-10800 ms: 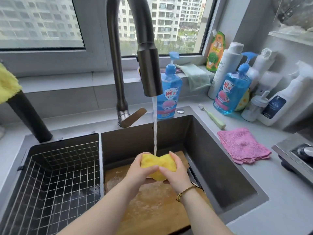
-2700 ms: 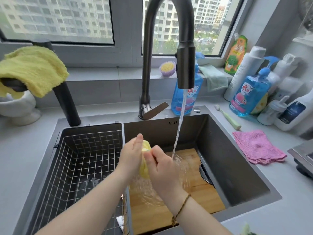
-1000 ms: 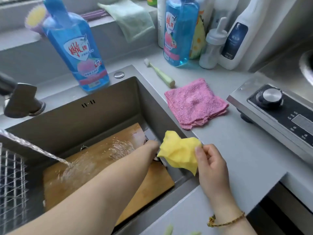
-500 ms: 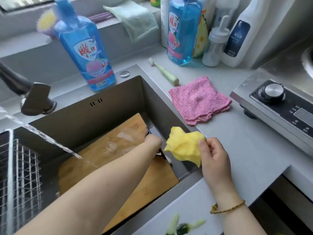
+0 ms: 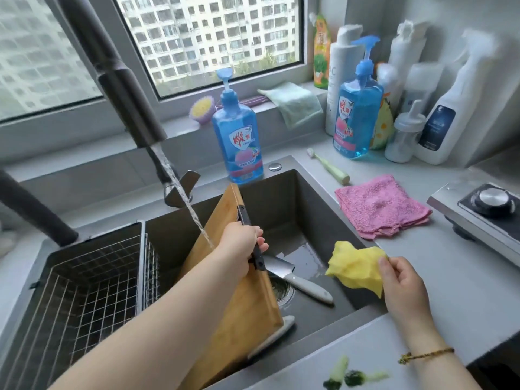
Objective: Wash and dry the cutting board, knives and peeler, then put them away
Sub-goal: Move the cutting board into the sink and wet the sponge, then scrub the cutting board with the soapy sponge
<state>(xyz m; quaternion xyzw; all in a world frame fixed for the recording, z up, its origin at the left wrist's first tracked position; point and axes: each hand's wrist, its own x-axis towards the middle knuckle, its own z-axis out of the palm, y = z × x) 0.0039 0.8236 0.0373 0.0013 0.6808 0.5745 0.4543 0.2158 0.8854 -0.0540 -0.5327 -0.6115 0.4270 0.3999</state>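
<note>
In the left part of the dark steel sink [image 5: 309, 198] sits a wire mesh basket [image 5: 84, 291]. Above it the dark curved tap [image 5: 126, 88] runs a thin stream of water [image 5: 191, 209] that slants down onto the rectangular wooden cutting board [image 5: 239, 319]. The board stands tilted on its edge inside the sink, its upper corner near the sink's back wall. The left hand [image 5: 239, 246] grips the board's raised right edge, its fingers [image 5: 263, 246] curled tight round the black strip fixed there. Just right of the board, on the sink floor by the drain, lies 1 knife with a pale grey handle [image 5: 298, 282], its blade partly hidden behind the board. A second pale handle [image 5: 275, 333] pokes out under the board's lower corner; which tool it is I cannot tell. Over the sink's right rim, the right hand [image 5: 399, 282] pinches a crumpled yellow cloth [image 5: 354, 266] between thumb and fingertips, the rest of the fingers loosely bent.
</note>
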